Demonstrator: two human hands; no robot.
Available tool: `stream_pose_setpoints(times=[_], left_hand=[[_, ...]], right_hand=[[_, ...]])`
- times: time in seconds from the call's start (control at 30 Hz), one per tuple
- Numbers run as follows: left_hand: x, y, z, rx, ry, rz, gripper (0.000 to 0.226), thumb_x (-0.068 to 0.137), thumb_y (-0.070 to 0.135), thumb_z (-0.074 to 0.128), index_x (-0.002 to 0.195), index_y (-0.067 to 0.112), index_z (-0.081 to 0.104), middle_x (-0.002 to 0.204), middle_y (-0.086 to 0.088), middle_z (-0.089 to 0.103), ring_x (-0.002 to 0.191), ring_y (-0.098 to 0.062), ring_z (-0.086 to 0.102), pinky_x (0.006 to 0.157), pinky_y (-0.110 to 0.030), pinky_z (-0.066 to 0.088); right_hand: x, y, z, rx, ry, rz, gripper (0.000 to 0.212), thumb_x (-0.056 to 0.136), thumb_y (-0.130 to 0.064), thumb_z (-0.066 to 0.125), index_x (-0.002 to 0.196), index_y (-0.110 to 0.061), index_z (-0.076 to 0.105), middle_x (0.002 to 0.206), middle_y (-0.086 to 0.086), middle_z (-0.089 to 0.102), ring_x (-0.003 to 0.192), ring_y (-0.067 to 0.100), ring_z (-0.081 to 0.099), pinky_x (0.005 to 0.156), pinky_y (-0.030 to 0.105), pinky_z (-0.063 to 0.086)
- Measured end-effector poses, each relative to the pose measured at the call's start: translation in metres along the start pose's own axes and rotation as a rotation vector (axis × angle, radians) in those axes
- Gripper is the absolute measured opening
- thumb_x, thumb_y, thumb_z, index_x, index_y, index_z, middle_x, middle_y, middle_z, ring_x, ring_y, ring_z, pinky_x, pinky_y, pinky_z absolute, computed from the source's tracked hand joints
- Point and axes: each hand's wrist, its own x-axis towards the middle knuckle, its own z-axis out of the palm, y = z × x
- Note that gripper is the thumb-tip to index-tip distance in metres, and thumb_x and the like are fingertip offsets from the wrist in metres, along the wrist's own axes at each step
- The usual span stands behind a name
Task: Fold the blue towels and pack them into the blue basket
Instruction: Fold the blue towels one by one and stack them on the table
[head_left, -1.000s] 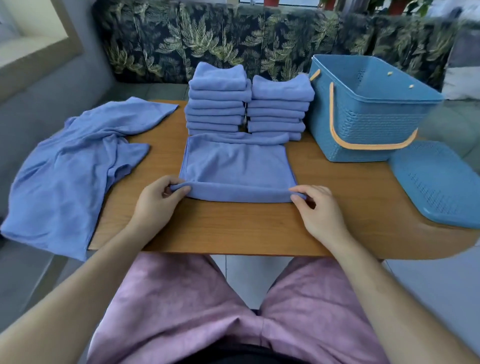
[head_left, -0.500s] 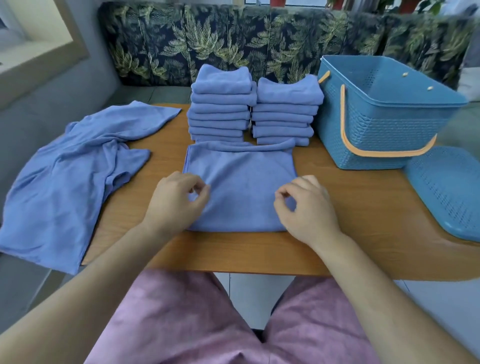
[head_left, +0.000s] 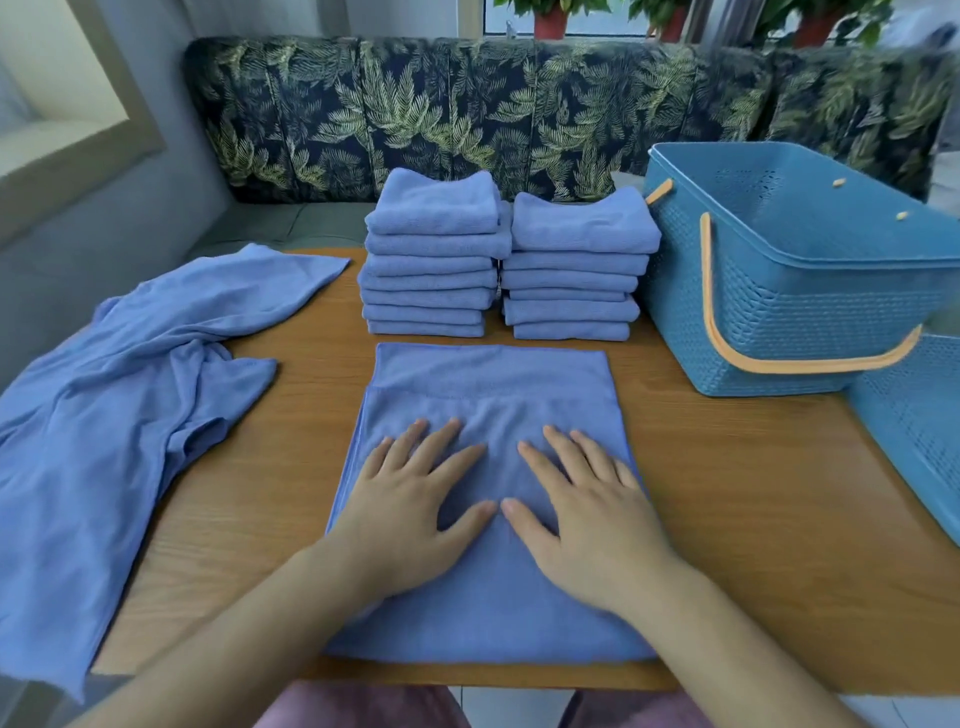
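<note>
A blue towel lies folded over on the wooden table in front of me, its near layer covering most of the far one. My left hand and my right hand rest flat on it, palms down, fingers spread, thumbs almost touching. Two stacks of folded blue towels stand behind it, the left stack and the right stack. The blue basket with an orange handle stands at the right, with no towels in it. Unfolded blue towels lie heaped at the table's left end.
The basket's blue lid lies flat at the right edge of the table. A leaf-patterned sofa runs behind the table. The unfolded towels hang over the left edge. Bare wood shows on both sides of the towel under my hands.
Both hands carried the towel's near edge forward over the rest, let it go, and now lie flat on the folded towel. The view has moved closer to the table.
</note>
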Motion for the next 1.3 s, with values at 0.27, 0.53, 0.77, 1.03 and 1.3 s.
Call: stream_pose_setpoints(times=[0.27,0.53,0.77,1.03,1.3], left_hand=[[0.108,-0.031,-0.007,-0.12,-0.065,-0.013,0.071,0.089,0.075,0.031,0.147,0.036,0.043,0.158,0.016,0.034,0.149,-0.011,0.026,0.121,-0.039,0.024],[0.128,-0.072,0.002,-0.232,0.057,0.147,0.061,0.089,0.07,0.044,0.136,0.034,0.059,0.15,0.014,0.046,0.143,-0.01,0.037,0.116,-0.044,0.034],[0.121,-0.074,-0.009,-0.144,0.123,0.215,0.043,0.086,0.068,0.056,0.105,0.03,0.058,0.104,0.014,0.048,0.096,-0.013,0.051,0.087,-0.038,0.044],[0.119,-0.074,-0.017,-0.087,0.197,0.285,0.038,0.087,0.061,0.06,0.099,0.026,0.058,0.1,0.009,0.047,0.092,-0.018,0.049,0.083,-0.039,0.043],[0.117,-0.08,-0.017,-0.076,0.157,0.243,0.039,0.085,0.068,0.053,0.09,0.029,0.057,0.089,0.015,0.051,0.085,-0.014,0.048,0.08,-0.034,0.044]], right_hand=[[0.122,0.032,-0.024,-0.012,-0.107,-0.169,0.06,0.104,-0.057,0.032,0.159,-0.035,0.025,0.17,-0.011,0.009,0.156,0.012,0.004,0.124,0.037,0.009],[0.142,0.055,-0.001,0.168,0.095,-0.288,0.054,0.092,-0.064,0.043,0.133,-0.033,0.059,0.144,-0.014,0.048,0.137,0.01,0.039,0.112,0.033,0.033],[0.142,0.058,-0.007,0.197,0.193,-0.326,0.029,0.088,-0.055,0.061,0.093,-0.029,0.051,0.09,-0.013,0.048,0.087,0.009,0.049,0.088,0.032,0.036],[0.133,0.063,-0.013,0.21,0.189,-0.376,0.024,0.087,-0.054,0.06,0.088,-0.031,0.057,0.088,-0.013,0.051,0.089,0.01,0.051,0.089,0.041,0.042],[0.135,0.067,-0.013,0.217,0.202,-0.346,0.029,0.084,-0.054,0.06,0.08,-0.026,0.054,0.088,-0.012,0.049,0.089,0.013,0.049,0.087,0.034,0.043]])
